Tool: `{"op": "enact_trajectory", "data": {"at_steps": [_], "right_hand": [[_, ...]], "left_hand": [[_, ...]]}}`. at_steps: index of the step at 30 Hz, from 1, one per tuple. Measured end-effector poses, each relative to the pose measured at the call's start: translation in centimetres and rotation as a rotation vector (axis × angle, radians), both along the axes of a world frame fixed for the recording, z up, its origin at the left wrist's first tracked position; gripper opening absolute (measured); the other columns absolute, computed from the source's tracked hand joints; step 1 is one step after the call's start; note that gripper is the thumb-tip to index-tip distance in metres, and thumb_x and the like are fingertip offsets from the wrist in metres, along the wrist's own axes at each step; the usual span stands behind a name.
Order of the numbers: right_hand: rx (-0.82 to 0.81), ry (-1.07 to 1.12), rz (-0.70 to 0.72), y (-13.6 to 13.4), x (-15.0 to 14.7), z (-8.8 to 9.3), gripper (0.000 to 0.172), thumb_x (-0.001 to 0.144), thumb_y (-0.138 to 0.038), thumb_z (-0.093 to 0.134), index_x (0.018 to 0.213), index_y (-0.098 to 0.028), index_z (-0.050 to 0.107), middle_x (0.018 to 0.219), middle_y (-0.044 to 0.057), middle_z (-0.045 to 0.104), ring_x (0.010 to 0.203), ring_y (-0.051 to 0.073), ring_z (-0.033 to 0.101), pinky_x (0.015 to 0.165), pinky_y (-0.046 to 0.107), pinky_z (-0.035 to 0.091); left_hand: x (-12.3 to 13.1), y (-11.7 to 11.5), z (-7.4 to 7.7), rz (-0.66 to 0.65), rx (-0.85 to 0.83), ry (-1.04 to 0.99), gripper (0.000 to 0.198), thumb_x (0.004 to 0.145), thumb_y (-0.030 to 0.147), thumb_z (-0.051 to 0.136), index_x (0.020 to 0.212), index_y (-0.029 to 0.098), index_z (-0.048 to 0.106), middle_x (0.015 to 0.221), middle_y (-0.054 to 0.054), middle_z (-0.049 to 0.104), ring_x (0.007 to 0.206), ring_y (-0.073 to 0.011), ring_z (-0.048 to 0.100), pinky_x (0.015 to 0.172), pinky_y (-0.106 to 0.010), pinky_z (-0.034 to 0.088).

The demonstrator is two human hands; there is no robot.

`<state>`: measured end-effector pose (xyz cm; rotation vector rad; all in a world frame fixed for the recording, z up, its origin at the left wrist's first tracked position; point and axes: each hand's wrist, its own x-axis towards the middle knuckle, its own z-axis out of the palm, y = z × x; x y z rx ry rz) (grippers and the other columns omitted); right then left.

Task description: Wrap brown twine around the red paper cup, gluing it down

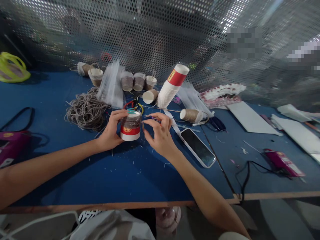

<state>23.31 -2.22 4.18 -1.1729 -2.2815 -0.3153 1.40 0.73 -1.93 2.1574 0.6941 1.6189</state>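
Note:
My left hand [111,130] is wrapped round an upside-down red and white paper cup [130,126] that stands on the blue table [100,173]. Brown twine is wound around the cup's upper part. My right hand [160,133] is just right of the cup, its fingertips pinched on a thin strand of twine [147,118] that runs to the cup. Behind the cup lie small red and yellow handled scissors [132,104].
A loose heap of twine [86,110] lies left of the cup. A tilted stack of paper cups [172,87], several twine-covered cups [133,81], clear plastic sleeves [111,85] and a twine spool [191,115] are behind. A phone [198,147] lies to the right.

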Motion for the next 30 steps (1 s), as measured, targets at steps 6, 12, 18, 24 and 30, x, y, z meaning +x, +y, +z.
{"op": "enact_trajectory", "data": {"at_steps": [6,12,18,24,30], "right_hand": [[-0.032,-0.058,-0.020,1.4,-0.2,0.5,0.014,0.089,-0.023,0.056,0.100,-0.027,0.062,0.118,0.009,0.055,0.108,0.027,0.050,0.093,0.045,0.041],[0.047,-0.039,-0.230,4.2,0.1,2.1,0.012,0.088,-0.023,0.052,0.082,-0.021,0.062,0.107,0.011,0.056,0.102,0.029,0.051,0.091,0.049,0.042],[0.045,0.103,-0.573,7.3,2.1,7.0,0.037,0.093,-0.043,0.050,0.112,-0.012,0.058,0.117,0.020,0.057,0.115,0.034,0.052,0.096,0.050,0.043],[-0.587,0.251,-0.415,8.1,1.8,8.5,0.052,0.102,-0.052,0.028,0.104,-0.016,0.066,0.071,0.005,0.067,0.071,0.019,0.067,0.070,0.031,0.052],[-0.736,0.397,-0.134,7.5,-0.5,10.0,0.057,0.105,-0.045,0.017,0.100,-0.018,0.067,0.091,0.006,0.075,0.075,0.012,0.071,0.066,0.022,0.053]], "left_hand": [[0.3,0.0,-0.1,-0.004,-0.020,-0.034,0.078,0.065,0.025,0.088,0.131,0.027,0.047,0.128,-0.013,0.050,0.125,-0.0307,0.053,0.104,-0.050,0.049],[0.2,0.3,-0.6,-0.021,-0.102,-0.129,0.087,0.059,0.021,0.091,0.133,0.028,0.046,0.128,-0.011,0.049,0.123,-0.0284,0.055,0.100,-0.043,0.052],[0.4,0.4,-0.5,0.032,-0.320,-0.276,0.088,0.055,0.026,0.093,0.129,0.026,0.046,0.128,-0.011,0.052,0.114,-0.0264,0.059,0.097,-0.044,0.053],[0.4,0.4,-0.5,0.042,-0.366,-0.337,0.086,0.056,0.030,0.092,0.127,0.026,0.044,0.127,-0.010,0.053,0.112,-0.0263,0.061,0.095,-0.043,0.054],[0.2,0.8,-0.6,0.043,-0.293,-0.395,0.083,0.059,0.034,0.091,0.126,0.029,0.042,0.126,-0.008,0.053,0.117,-0.0258,0.059,0.098,-0.042,0.051]]}}
